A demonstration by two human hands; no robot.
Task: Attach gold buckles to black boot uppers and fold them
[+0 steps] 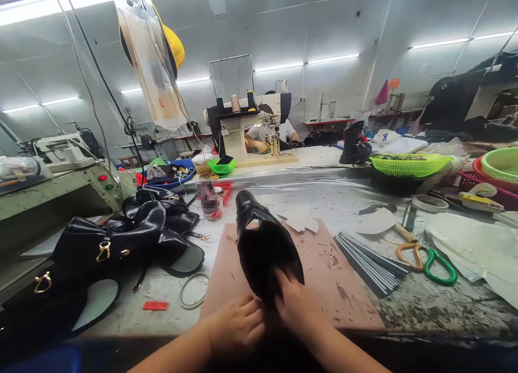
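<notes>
A black leather boot upper lies over a pinkish, scuffed work mat in front of me, its wide dark opening facing me. My right hand grips the near right rim, with the fingers reaching inside the opening and the thumb at the edge. Curled at the near left edge is my left hand, closed, its fingertips partly hidden against the black material. Just beyond the boot upper, some white paper scraps rest on the mat.
Several black boot uppers with gold buckles are heaped at left. Right of the mat lie dark strips, orange-handled scissors and green-handled scissors. A tape roll sits left. Behind stands a sewing machine, with a person beyond it.
</notes>
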